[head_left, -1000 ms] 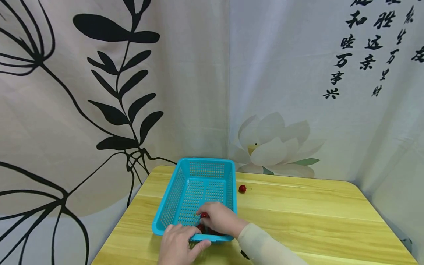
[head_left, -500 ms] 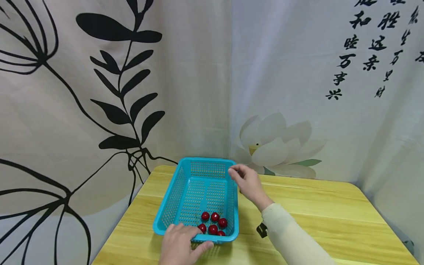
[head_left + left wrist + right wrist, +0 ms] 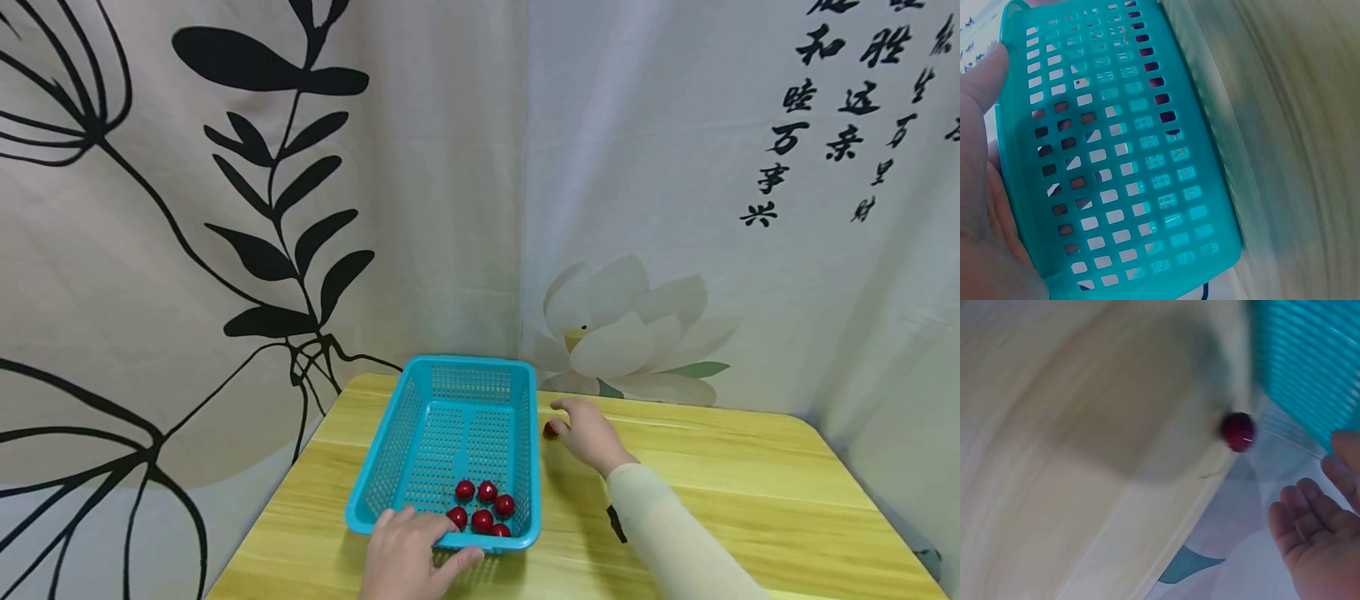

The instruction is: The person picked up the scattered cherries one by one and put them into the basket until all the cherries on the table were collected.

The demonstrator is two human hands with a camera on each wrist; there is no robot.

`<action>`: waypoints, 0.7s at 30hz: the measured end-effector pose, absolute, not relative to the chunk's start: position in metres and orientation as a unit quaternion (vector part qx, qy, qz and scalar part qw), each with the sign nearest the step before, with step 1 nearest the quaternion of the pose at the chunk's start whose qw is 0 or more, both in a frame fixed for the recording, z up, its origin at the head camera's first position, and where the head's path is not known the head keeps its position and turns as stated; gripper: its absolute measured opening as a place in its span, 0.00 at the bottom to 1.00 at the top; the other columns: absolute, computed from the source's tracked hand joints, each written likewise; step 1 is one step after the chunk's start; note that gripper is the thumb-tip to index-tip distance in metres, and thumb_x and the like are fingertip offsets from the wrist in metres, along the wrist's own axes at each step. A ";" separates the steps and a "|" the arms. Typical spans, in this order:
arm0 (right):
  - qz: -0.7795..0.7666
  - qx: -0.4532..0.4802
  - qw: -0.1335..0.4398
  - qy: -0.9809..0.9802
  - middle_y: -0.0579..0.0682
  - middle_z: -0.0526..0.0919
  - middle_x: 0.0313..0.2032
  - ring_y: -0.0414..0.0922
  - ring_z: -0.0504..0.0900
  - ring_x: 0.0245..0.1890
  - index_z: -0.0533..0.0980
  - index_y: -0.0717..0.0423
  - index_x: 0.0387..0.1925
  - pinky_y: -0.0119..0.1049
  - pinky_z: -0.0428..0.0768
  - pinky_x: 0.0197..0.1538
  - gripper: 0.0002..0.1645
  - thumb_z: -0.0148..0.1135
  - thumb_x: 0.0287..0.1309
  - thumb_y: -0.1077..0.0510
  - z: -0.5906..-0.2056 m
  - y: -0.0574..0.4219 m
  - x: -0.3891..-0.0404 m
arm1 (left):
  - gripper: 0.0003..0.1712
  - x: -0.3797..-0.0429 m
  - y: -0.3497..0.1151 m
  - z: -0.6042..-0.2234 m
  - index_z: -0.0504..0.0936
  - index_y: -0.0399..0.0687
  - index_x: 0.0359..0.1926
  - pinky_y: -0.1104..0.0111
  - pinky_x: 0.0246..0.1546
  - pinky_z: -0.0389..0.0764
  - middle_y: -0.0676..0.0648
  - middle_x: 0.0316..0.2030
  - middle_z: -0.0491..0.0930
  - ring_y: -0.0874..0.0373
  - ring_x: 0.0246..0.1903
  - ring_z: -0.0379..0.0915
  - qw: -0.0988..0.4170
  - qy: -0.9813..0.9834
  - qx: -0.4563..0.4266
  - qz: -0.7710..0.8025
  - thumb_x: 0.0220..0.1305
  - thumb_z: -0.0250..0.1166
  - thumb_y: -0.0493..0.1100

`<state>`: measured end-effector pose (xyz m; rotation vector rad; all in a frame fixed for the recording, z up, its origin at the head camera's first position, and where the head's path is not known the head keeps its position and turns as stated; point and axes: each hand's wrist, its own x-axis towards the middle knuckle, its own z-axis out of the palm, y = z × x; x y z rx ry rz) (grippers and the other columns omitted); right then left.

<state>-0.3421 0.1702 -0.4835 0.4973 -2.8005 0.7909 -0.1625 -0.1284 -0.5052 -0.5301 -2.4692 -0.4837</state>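
A blue plastic basket [image 3: 442, 433] stands on the table, with several red cherries [image 3: 482, 521] in its near right corner. My left hand [image 3: 408, 550] grips the basket's near rim, fingers over the inside and thumb outside; in the left wrist view fingers show through the holes of the basket wall [image 3: 1122, 156]. To the right of the basket a single cherry [image 3: 551, 430] lies on the table. My right hand [image 3: 592, 435] is above and beside it, partly covering it in the head view. In the right wrist view the right hand [image 3: 1322, 531] is apart from the stemmed cherry [image 3: 1237, 432], fingers loosely bent, holding nothing.
The wooden table [image 3: 720, 500] extends to the right of the basket. Behind it hangs a pale curtain [image 3: 442, 167] with plant drawings, a lotus and black writing. A dark wrist strap [image 3: 617, 523] shows under the right sleeve [image 3: 675, 533].
My right hand has left the cherries inside the basket, risen over its right rim and come down by the lone cherry. The left hand has kept its grip on the rim.
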 end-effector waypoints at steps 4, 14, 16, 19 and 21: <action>0.167 0.214 0.114 -0.956 0.57 0.80 0.52 0.56 0.75 0.51 0.78 0.60 0.54 0.53 0.78 0.53 0.20 0.66 0.62 0.58 -0.499 0.166 -0.344 | 0.26 -0.160 -0.128 -0.504 0.87 0.64 0.31 0.67 0.32 0.62 0.65 0.30 0.83 0.66 0.31 0.69 0.268 -0.926 -0.195 -0.178 0.52 0.63 0.76; 0.105 0.238 0.120 -0.958 0.64 0.77 0.56 0.60 0.71 0.56 0.76 0.62 0.56 0.56 0.73 0.58 0.20 0.63 0.65 0.61 -0.519 0.157 -0.349 | 0.25 -0.161 -0.127 -0.503 0.87 0.62 0.31 0.66 0.32 0.63 0.64 0.30 0.83 0.65 0.31 0.70 0.276 -0.923 -0.200 -0.181 0.51 0.66 0.74; 0.093 0.225 0.089 -0.966 0.64 0.72 0.61 0.60 0.67 0.61 0.74 0.61 0.60 0.57 0.69 0.61 0.22 0.61 0.67 0.60 -0.520 0.155 -0.350 | 0.25 -0.161 -0.127 -0.503 0.87 0.61 0.31 0.66 0.32 0.63 0.63 0.30 0.83 0.64 0.31 0.71 0.281 -0.921 -0.201 -0.178 0.52 0.65 0.74; 0.074 0.213 0.059 -0.972 0.63 0.69 0.64 0.60 0.63 0.63 0.73 0.58 0.63 0.58 0.68 0.61 0.22 0.58 0.69 0.59 -0.523 0.153 -0.352 | 0.25 -0.162 -0.127 -0.503 0.87 0.61 0.31 0.66 0.32 0.64 0.63 0.30 0.84 0.64 0.32 0.71 0.283 -0.921 -0.202 -0.176 0.51 0.66 0.74; 0.068 0.214 0.057 -0.973 0.63 0.69 0.64 0.59 0.64 0.63 0.74 0.58 0.61 0.58 0.69 0.61 0.21 0.58 0.69 0.60 -0.525 0.152 -0.353 | 0.25 -0.162 -0.128 -0.502 0.87 0.61 0.31 0.65 0.32 0.64 0.62 0.31 0.84 0.64 0.32 0.71 0.280 -0.922 -0.203 -0.174 0.51 0.66 0.74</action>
